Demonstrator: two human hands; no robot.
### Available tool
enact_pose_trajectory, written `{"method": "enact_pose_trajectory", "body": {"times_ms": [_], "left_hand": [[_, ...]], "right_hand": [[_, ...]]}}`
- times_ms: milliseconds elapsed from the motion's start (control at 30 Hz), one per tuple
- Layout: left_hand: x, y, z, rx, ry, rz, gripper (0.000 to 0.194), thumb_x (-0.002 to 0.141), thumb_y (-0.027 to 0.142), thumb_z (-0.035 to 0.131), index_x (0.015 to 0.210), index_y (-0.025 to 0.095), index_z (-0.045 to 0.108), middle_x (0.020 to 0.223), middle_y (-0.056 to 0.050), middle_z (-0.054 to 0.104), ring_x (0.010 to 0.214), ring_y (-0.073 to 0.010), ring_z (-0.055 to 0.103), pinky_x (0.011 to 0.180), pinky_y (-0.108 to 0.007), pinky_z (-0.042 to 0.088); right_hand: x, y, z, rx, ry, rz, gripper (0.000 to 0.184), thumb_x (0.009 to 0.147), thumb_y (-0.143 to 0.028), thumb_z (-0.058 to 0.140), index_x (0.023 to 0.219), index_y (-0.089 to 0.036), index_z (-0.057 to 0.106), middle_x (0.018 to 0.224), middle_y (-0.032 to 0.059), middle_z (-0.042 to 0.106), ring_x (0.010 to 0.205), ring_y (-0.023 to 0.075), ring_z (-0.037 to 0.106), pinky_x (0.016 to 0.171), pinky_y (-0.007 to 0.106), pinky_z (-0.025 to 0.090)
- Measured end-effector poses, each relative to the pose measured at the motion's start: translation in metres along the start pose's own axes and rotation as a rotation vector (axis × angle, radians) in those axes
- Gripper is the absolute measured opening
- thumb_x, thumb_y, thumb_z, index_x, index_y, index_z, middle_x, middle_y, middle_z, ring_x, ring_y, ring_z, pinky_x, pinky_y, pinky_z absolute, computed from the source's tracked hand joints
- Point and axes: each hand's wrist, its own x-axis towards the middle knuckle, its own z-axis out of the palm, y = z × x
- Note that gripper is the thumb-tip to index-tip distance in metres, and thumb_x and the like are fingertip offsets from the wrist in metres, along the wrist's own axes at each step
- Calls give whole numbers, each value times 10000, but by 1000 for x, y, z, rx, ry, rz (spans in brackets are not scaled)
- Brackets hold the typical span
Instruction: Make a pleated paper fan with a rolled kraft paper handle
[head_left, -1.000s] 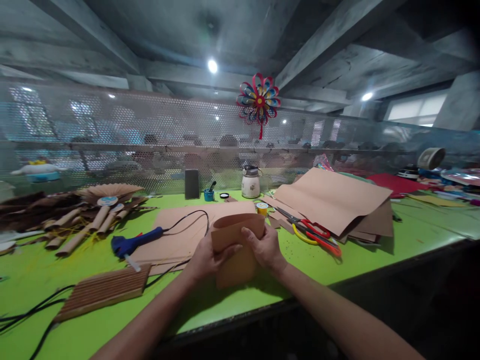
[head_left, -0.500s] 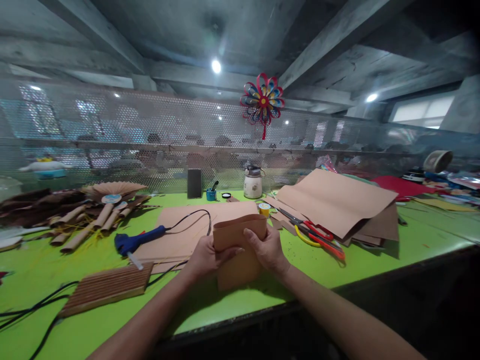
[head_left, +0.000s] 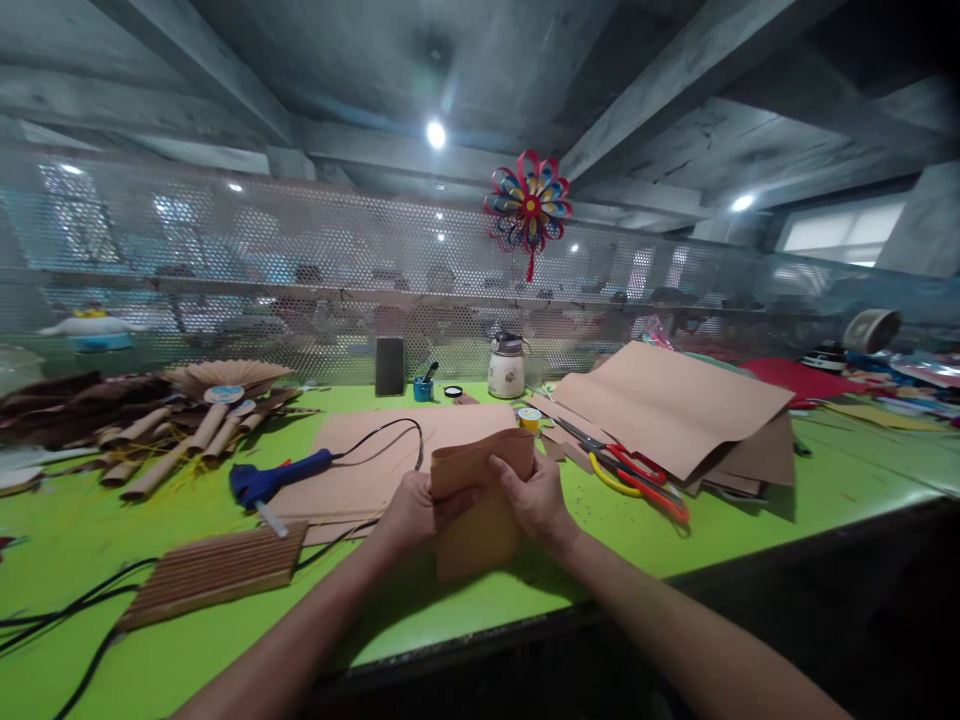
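A folded sheet of brown kraft paper [head_left: 480, 535] is held upright above the green table, its top edge bent over in a loop. My left hand [head_left: 416, 510] grips its left side, thumb across the front. On the right side my right hand [head_left: 534, 495] pinches the paper, thumb pressed on the front face; the fingers behind are hidden. Behind the paper lie flat brown sheets [head_left: 352, 440]. Left of my hands, a blue glue gun [head_left: 277, 478] rests near a corrugated cardboard block [head_left: 214, 572].
Scissors with red handles [head_left: 649, 480] and larger brown sheets [head_left: 675, 400] lie to the right. A yellow tape roll [head_left: 529, 418], a white jar [head_left: 507, 372] and a blue pot [head_left: 423, 388] stand behind. Paper fans with tube handles [head_left: 206, 430] are piled left. Black cables [head_left: 82, 605] cross the table.
My left thumb has shifted slightly on the folded paper, and the paper's top left edge sits a little further right. Both hands keep their hold.
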Motion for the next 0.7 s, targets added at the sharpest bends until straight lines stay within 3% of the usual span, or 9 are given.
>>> {"method": "enact_pose_trajectory", "body": {"times_ms": [100, 300, 433, 567, 700], "left_hand": [[0, 5, 1, -16, -20, -35, 358, 697, 474, 783, 719, 124, 709, 749, -54, 718, 748, -241, 661, 647, -307, 552], [2, 11, 5, -18, -46, -107, 492, 680, 533, 779, 954, 128, 730, 942, -94, 760, 886, -283, 694, 752, -364, 582], [2, 10, 7, -13, -62, -124, 540, 675, 564, 772, 994, 132, 720, 991, -100, 761, 934, -294, 692, 800, -383, 584], [0, 12, 7, -35, -74, -132, 563, 745, 593, 715, 1054, 123, 691, 988, -111, 756, 932, -297, 697, 811, -397, 584], [-3, 17, 5, -10, -105, -116, 594, 819, 588, 648, 1194, 128, 645, 1123, -132, 720, 1047, -304, 667, 869, -387, 569]], "right_hand": [[0, 1, 0, -4, 19, 15, 391, 752, -466, 759, 936, -124, 717, 892, 93, 747, 787, 216, 672, 712, 315, 558], [2, 0, 2, 49, 33, 55, 450, 750, -486, 757, 1004, -117, 707, 955, 120, 751, 824, 238, 691, 729, 344, 574], [2, -2, 2, 27, 36, 34, 444, 766, -475, 748, 1042, -130, 703, 992, 113, 751, 884, 239, 697, 755, 331, 576], [2, -2, 2, -19, 68, 17, 418, 755, -474, 758, 993, -135, 702, 941, 104, 752, 854, 236, 697, 756, 335, 575], [3, -1, 2, -21, 85, 13, 422, 753, -481, 757, 995, -141, 695, 956, 107, 749, 867, 235, 698, 766, 336, 574]]}}
